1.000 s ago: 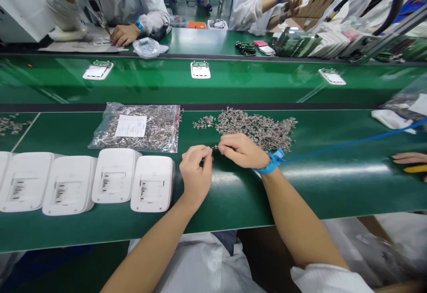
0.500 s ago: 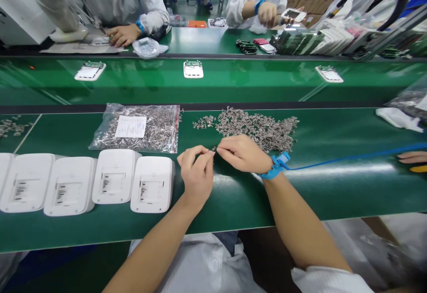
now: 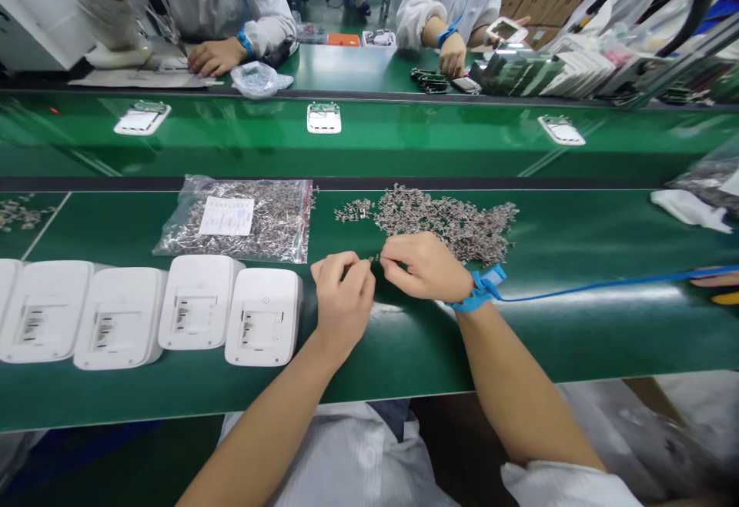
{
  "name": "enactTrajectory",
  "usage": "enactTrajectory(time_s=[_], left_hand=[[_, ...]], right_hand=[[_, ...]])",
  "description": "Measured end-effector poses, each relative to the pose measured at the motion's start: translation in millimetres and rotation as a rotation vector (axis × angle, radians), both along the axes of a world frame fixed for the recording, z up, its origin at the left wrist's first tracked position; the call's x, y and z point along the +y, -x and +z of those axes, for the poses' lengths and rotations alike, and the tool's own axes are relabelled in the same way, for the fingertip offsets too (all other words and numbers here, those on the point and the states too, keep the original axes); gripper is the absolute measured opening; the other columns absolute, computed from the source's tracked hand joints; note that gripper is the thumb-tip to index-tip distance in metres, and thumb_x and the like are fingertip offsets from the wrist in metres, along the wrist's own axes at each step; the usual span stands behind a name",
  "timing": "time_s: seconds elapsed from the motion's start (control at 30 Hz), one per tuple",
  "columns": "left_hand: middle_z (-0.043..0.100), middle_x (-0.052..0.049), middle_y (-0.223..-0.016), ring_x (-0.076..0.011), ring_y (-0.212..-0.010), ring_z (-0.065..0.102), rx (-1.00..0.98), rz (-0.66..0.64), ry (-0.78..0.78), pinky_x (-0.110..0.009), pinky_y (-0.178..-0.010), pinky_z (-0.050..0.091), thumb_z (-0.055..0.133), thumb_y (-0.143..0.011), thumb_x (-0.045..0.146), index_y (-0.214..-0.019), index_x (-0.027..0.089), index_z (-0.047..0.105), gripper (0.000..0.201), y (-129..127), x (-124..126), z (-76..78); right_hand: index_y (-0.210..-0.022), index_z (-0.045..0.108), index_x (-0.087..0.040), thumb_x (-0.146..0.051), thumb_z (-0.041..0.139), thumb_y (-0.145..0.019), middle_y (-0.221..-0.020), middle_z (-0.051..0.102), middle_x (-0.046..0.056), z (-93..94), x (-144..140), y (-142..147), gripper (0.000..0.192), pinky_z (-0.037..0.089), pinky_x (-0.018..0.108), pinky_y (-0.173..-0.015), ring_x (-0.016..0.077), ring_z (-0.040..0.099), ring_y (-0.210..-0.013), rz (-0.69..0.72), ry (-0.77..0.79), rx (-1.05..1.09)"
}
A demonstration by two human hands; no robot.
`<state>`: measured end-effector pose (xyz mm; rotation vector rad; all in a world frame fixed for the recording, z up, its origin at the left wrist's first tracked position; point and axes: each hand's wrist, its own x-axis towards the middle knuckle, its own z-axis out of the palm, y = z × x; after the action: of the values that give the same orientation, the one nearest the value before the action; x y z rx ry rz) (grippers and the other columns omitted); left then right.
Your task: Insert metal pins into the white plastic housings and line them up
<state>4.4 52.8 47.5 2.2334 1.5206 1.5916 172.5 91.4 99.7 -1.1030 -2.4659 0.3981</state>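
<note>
Apparently pinches a tiny metal piece with the left hand, probably for fine control, above the surface. Holds the right hand closed just beside; cannot tell if gripping anything. Has a loose, spiky metal pile near the far edge, perhaps for short reach; left of it, a crinkled clear bag and smooth, rounded white casings.

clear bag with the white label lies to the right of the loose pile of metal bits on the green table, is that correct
No, the side is wrong: in the head view the clear bag with the white label lies to the left of the loose pile of metal bits on the green table.
</note>
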Motion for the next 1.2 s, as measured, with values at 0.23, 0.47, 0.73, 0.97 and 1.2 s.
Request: enactTrajectory(time_s=[0.23,0.47,0.73,0.97,1.2], left_hand=[[0.066,-0.003,-0.088,-0.014,-0.08,0.059,0.114,-0.059,-0.004,-0.034,-0.078,0.037,0.054,-0.092,0.01,-0.084,0.021,0.063,0.016,1,-2,-5.9],[0.069,-0.004,-0.091,-0.015,-0.084,0.062,0.127,-0.085,-0.046,-0.034,-0.078,0.038,0.053,-0.094,0.01,-0.094,0.02,0.065,0.015,3,1,-8.3],[0.072,-0.003,-0.093,-0.0159,-0.085,0.065,0.179,-0.09,-0.088,-0.037,-0.077,0.033,0.053,-0.094,0.011,-0.096,0.023,0.067,0.019,5,-2,-4.4],[0.073,-0.001,-0.093,-0.0179,-0.091,0.065,0.265,-0.139,-0.103,-0.038,-0.077,0.029,0.056,-0.093,0.01,-0.092,0.025,0.065,0.018,5,-3,-4.8],[0.072,-0.001,-0.088,-0.0174,-0.087,0.066,0.047,-0.144,0.005,-0.037,-0.083,0.036,0.057,-0.091,0.009,-0.092,0.022,0.062,0.014,1,-2,1.6]], right_hand=[[-0.065,0.05,-0.017,-0.023,0.041,-0.091,-0.064,0.053,0.002,2.3,-1,0,0.028,0.021,0.03,-0.058,0.0126,0.04,-0.059,0.034,0.031,-0.101],[-0.082,0.064,-0.016,-0.031,0.038,-0.102,-0.077,0.064,0.006,0.6,-2,-1,0.036,0.02,0.032,-0.059,0.0148,0.049,-0.064,0.002,0.008,-0.257],[-0.063,0.055,-0.017,-0.029,0.043,-0.098,-0.059,0.054,0.001,-1.2,3,-1,0.039,0.025,0.029,-0.059,0.0118,0.044,-0.057,-0.027,0.23,-0.009],[-0.062,0.058,-0.017,-0.03,0.049,-0.091,-0.054,0.05,-0.003,-3.5,9,-1,0.034,0.027,0.027,-0.056,0.0103,0.043,-0.054,-0.143,0.52,0.141],[-0.06,0.059,-0.017,-0.038,0.052,-0.093,-0.052,0.05,-0.001,-14.9,18,-14,0.04,0.026,0.028,-0.058,0.0118,0.042,-0.053,-0.367,0.326,-0.01]])
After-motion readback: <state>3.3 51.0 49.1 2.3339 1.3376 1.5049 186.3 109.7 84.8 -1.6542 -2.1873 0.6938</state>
